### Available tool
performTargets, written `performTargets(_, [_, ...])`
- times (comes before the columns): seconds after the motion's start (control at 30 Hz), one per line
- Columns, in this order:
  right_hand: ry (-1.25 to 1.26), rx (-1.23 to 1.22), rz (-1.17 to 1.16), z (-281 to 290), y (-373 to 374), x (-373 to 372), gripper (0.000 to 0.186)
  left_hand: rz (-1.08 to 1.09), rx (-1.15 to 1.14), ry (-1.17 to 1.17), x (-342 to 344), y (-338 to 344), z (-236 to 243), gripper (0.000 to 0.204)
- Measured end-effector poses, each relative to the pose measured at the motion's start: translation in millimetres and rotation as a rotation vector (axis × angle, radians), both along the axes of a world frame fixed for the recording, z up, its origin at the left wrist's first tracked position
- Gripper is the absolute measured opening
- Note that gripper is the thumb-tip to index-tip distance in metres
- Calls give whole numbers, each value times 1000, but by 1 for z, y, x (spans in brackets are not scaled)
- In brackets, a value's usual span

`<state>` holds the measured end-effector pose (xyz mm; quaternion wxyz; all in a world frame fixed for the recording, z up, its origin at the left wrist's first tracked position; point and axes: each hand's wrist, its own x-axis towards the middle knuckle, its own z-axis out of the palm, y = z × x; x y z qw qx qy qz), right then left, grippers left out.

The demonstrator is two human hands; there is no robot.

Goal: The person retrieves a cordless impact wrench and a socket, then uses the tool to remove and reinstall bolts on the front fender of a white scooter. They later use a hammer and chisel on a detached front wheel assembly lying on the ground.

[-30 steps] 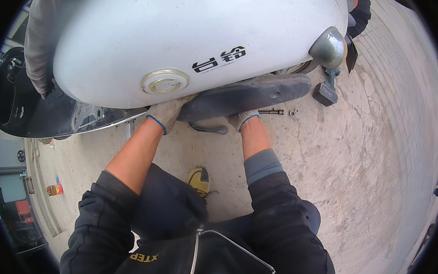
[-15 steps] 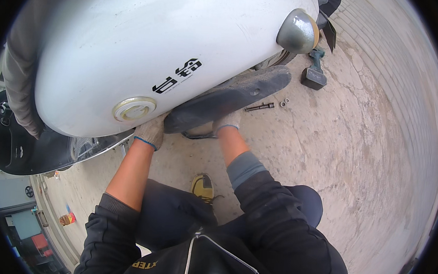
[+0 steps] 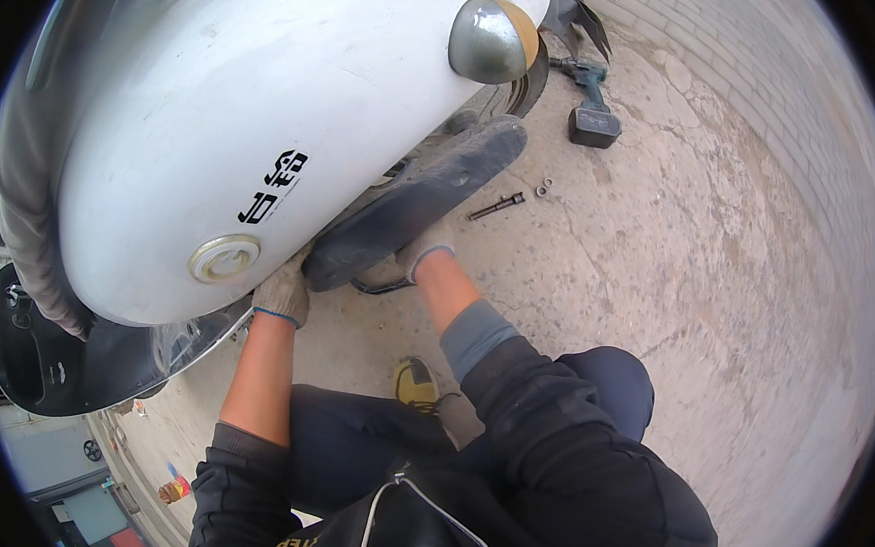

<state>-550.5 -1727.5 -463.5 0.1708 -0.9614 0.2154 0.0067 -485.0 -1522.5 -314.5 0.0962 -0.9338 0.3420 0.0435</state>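
A white scooter body (image 3: 215, 140) with a round cream-rimmed cap (image 3: 224, 258) fills the upper left. Along its lower edge lies a long dark grey part (image 3: 416, 207) with rounded ends, scuffed on top. My left hand (image 3: 282, 292), in a pale knitted glove, is at its near left end, against the scooter's lower edge; the fingers are hidden. In a like glove, my right hand (image 3: 425, 250) reaches under the long part from its near side, and its fingers are hidden too. A thin black bar (image 3: 384, 288) shows between my hands, below the part.
A cordless power tool (image 3: 593, 108) lies on the concrete beyond the long part. Closer in are a dark long bolt or socket piece (image 3: 498, 206) and two small rings (image 3: 544, 188). A round metallic lamp (image 3: 492, 38) juts from the body. My yellow shoe (image 3: 415, 382) is below.
My view has shifted, so the scooter sits further left in it. More of the dark workings now shows between the white body and the long part. Both hands stay at that part.
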Motion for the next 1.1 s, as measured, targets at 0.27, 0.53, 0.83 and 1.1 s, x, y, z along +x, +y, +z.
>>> performTargets(0.27, [-188,1274,-524,1,-47,7,42,-73,-203,-29,8,4,-2,58])
performTargets(0.53, [68,258,-25,7,-55,-5,39,-32,-476,114,20,12,-20,54])
performTargets(0.83, [-643,1898,-422,35,-80,-24,47,-64,106,-102,4,-2,2,63])
performTargets(1.1, [-454,2406,-522,4,-87,-38,57,90,261,165,10,-17,-9,74])
